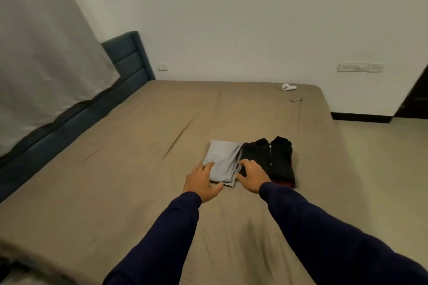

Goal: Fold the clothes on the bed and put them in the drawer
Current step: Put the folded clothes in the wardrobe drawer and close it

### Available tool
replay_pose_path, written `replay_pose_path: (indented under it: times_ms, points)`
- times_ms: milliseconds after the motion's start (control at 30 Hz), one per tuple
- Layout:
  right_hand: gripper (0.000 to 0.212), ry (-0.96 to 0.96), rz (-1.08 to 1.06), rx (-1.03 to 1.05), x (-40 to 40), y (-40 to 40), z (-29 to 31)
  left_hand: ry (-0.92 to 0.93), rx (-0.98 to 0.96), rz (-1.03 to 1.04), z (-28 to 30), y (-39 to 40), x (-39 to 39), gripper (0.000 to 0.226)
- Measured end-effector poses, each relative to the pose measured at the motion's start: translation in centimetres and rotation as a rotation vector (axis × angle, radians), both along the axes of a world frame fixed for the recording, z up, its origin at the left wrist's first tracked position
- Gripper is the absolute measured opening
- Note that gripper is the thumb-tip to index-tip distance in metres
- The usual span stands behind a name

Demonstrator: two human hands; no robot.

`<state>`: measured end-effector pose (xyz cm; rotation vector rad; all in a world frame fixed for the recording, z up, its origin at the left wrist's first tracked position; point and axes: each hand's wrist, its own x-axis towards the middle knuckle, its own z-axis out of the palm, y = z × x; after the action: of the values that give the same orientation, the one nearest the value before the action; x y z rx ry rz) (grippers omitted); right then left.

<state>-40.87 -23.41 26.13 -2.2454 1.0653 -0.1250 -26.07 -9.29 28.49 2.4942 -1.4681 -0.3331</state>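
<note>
— The grip: how is the folded grey garment (223, 162) held?
— It is flanked near its front edge by the left hand (201, 183) and the right hand (252, 177), fingers spread and barely curled; nothing is seen clasped yet.
— And where is it placed?
— On the bed (139, 157), touching a folded black garment (269, 159) (zip visible) at its right.
</note>
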Motion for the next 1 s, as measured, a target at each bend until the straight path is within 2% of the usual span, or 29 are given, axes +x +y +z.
replay_pose_path:
  times_ms: [200,367,567,700,867,1000]
  points:
    - [0.051,-0.014,-0.299,0.156,-4.1,-5.8,-4.7,0.146,0.050,-0.129,-4.6,-8.6,0.1,0.074]
    - [0.049,-0.121,-0.584,0.409,-6.1,-8.8,-9.7,0.437,0.032,-0.079,-8.8,-13.4,0.0,0.070]
    - [0.052,-0.396,-0.944,0.777,-6.6,-13.5,-16.9,0.834,0.042,0.261,-16.6,-20.7,0.2,0.069]
    - [0.054,-0.548,-1.043,0.914,-5.6,-17.4,-21.9,1.102,0.073,0.531,-22.5,-25.1,0.1,0.064]
    - [0.063,-0.749,-1.207,1.045,-3.4,-21.4,-25.9,1.393,-0.101,0.803,-28.2,-28.8,1.5,0.052]
    - [0.067,-0.790,-1.322,1.069,-2.9,-23.2,-28.0,1.490,-0.202,0.953,-30.2,-30.2,2.5,0.045]
